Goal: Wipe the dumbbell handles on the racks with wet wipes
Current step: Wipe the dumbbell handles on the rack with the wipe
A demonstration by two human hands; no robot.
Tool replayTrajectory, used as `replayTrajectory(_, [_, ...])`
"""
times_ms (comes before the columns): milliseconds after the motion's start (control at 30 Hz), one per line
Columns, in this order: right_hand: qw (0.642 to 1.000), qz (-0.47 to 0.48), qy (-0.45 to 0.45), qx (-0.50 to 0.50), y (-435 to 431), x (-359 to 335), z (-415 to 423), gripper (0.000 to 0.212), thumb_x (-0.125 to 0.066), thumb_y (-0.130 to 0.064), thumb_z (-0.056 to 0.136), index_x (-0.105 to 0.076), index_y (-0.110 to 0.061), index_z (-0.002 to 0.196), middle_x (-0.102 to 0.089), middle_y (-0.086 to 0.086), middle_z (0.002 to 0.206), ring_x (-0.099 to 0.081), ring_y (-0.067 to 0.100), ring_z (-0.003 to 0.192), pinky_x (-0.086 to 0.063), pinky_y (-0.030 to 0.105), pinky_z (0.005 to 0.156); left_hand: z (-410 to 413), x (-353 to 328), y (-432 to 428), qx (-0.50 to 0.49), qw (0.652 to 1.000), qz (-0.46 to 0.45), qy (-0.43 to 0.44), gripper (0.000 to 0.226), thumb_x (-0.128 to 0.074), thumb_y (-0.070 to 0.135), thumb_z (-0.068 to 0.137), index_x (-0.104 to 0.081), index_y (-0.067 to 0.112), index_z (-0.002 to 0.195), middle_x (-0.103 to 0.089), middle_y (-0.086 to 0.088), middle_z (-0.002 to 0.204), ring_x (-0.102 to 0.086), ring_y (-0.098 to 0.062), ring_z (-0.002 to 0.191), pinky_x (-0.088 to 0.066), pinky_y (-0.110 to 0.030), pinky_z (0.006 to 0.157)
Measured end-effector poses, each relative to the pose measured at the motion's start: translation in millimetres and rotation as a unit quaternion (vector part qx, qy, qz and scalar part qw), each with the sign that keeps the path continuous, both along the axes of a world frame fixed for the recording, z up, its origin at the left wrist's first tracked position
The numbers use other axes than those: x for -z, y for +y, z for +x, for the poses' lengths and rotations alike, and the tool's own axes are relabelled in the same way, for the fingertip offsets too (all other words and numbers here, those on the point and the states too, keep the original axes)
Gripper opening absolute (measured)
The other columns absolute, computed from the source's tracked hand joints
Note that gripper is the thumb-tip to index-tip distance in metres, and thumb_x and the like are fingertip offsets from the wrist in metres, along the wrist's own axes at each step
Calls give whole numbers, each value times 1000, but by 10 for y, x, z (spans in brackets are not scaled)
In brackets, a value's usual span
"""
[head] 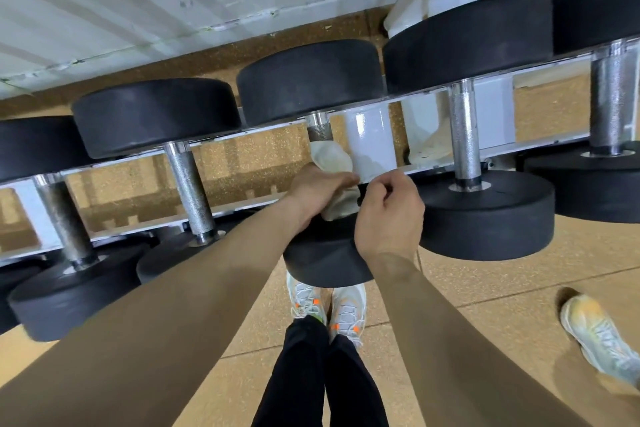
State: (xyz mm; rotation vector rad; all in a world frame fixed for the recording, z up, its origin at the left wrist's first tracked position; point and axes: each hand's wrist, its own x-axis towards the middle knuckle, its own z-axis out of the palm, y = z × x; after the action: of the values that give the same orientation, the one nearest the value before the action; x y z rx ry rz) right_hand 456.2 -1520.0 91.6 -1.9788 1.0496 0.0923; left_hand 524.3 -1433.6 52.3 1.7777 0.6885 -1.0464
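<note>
**Desk:** Which one are you on, and how does it lie?

**Operator:** I'm on the black rubber-headed dumbbell (311, 80) just left of the glossy white metal rack post (369, 142). Its long axis runs from the wall straight toward me, across the rack. One thick round head is beyond the post and the other is on my side of it, under my wrists.

**Desk:** And the handle?

**Operator:** It's a straight chrome steel handle (319, 130), smooth by the far head and then finely knurled. I only see that short far stretch bare. The rest is wrapped in a crumpled off-white wet wipe (330, 158), which sits beside the post and touches it.

**Desk:** Hands?

**Operator:** My left hand (318, 187) grips the wet wipe around the handle, with its fingers curled over toward the post. My right hand (388, 211) is below the post with its fingers curled in, knuckles close to the left fingertips. I can't tell whether it pinches the cloth.

**Desk:** Surroundings?

**Operator:** Neighbouring dumbbells (464, 135) lie parallel on both sides of the post, with the same matte black heads and knurled silver bars. The tan speckled rubber floor (485, 281) shows behind and below the post. Nearer me than the post are pale mesh shoes (346, 312).
</note>
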Motion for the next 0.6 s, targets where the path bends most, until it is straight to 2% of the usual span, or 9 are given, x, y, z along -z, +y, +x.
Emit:
replayTrajectory(67, [1000,0,1,-1,1,-2,5,28,-35,-28,83,-59,-15,82,-63,5,88,-58,27,84,-52,45,77,32,-40,-98,-44,998,39,-4,33,-83,26,78,-54,17,89,-66,0,86,-66,-19,80,-55,-27,66])
replayTrajectory(167, [1000,1,0,-2,2,-9,6,28,-35,-27,83,-59,-14,81,-63,5,86,-58,27,83,-52,45,77,198,-36,-249,-146,987,64,-11,43,-80,24,76,-51,14,107,-67,-6,104,-67,-26,93,-59,-39,86])
replayTrajectory(233, [1000,0,0,0,-2,-1,2,28,-35,-26,83,-60,-14,81,-63,5,86,-58,26,83,-52,45,77,390,-57,-303,-204,976,56,-42,43,-78,27,78,-56,12,112,-71,-7,111,-69,-26,97,-57,-37,92])
replayTrajectory(300, [1000,0,-3,-1,3,-1,4,28,-35,-26,83,-60,-14,81,-63,4,86,-58,26,83,-52,44,77,513,-19,-319,-219,972,43,-72,43,-77,29,83,-62,9,118,-72,-7,110,-69,-24,101,-55,-32,92])
replayTrajectory(400, [1000,2,-5,-4,4,1,-2,28,-35,-27,83,-59,-14,81,-63,4,85,-58,26,83,-52,42,77,373,11,-244,-122,983,77,-115,15,-76,26,82,-68,17,91,-70,3,82,-71,-20,85,-56,-24,72])
replayTrajectory(467, [1000,1,-6,-6,-8,-5,-1,27,-35,-27,83,-59,-14,81,-63,5,86,-58,26,84,-51,42,78,179,27,-130,2,991,91,-102,25,-80,34,75,-65,18,89,-69,4,82,-69,-17,81,-55,-25,70])
replayTrajectory(533, [1000,-2,-6,-9,-13,2,-2,27,-35,-28,83,-58,-14,80,-63,5,87,-57,27,84,-51,43,78,23,20,-1,102,989,98,-48,45,-86,45,69,-67,13,94,-72,-1,86,-68,-18,81,-54,-27,70])
replayTrajectory(600, [1000,-7,-10,-9,-6,3,-6,26,-35,-27,83,-57,-14,79,-62,6,86,-57,27,84,-50,43,78,-18,-14,45,106,991,77,-9,50,-89,46,67,-69,13,97,-74,-3,91,-70,-18,82,-56,-28,72])
